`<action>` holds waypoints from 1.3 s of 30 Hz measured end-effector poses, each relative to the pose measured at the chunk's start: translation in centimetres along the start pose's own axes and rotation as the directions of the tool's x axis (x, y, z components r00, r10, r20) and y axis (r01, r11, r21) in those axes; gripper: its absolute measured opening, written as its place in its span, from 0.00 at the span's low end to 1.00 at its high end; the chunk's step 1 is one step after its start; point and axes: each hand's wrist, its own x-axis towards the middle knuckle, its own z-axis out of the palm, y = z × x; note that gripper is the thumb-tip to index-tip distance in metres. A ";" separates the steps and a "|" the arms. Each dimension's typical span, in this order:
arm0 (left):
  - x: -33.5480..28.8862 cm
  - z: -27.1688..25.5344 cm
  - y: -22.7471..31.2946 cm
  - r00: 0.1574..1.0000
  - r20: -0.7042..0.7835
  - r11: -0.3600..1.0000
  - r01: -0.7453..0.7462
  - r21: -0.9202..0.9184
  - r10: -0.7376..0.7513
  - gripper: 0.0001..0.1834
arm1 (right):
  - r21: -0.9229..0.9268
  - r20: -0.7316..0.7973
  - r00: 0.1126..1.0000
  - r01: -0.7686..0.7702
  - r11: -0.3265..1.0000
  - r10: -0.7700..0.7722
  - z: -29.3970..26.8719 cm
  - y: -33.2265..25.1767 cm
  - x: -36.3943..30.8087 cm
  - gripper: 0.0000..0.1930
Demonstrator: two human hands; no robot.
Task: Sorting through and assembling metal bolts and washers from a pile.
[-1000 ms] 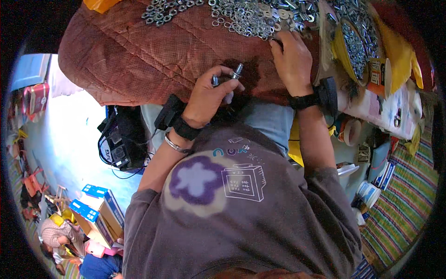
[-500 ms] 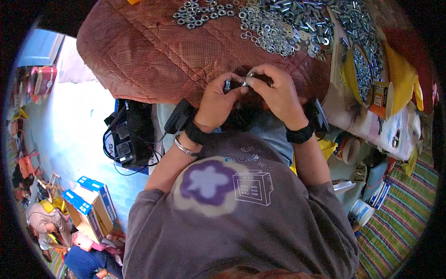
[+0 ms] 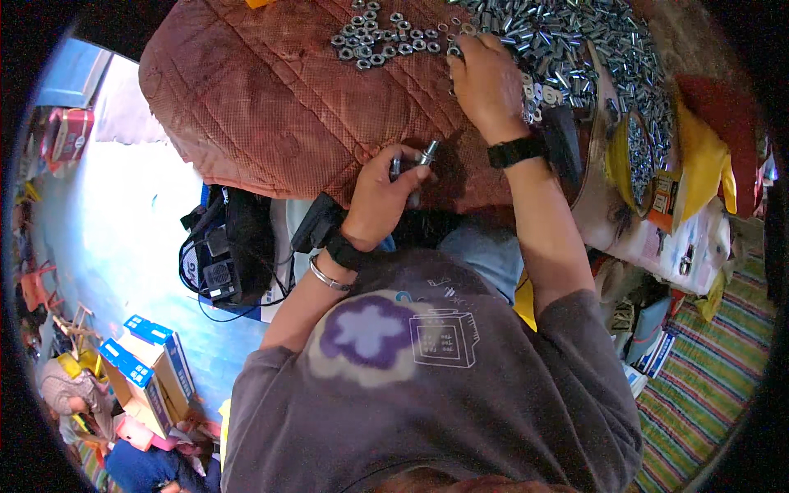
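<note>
Right hand (image 3: 491, 92) moved from beside left hand (image 3: 376, 199) up to the metal rings (image 3: 454, 51), fingers bent, can't tell if gripping any; left hand pinches a tilted metal bolt (image 3: 431, 150) over brown quilted cloth (image 3: 271, 107), hex nuts (image 3: 362, 43) lying farther up.

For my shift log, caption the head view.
Left hand holds a metal fastener; right hand is at small metal rings beside hex nuts on the brown quilted cloth.
</note>
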 end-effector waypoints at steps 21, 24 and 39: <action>0.4 -0.5 -0.1 0.979 -0.053 0.949 -0.175 0.264 0.195 0.07 | 0.357 0.132 0.983 0.074 0.931 -0.129 -1.6 -1.9 -2.8 0.11; 0.2 -0.5 0.2 0.997 -0.070 0.995 -0.033 0.090 0.039 0.07 | 0.626 0.461 0.882 -0.248 0.740 -0.095 -4.2 -1.5 -3.9 0.11; -1.5 2.0 0.7 0.943 -0.087 0.850 -0.248 0.465 0.322 0.10 | 0.434 0.370 0.922 -0.278 0.857 0.112 -6.4 -3.3 -8.7 0.12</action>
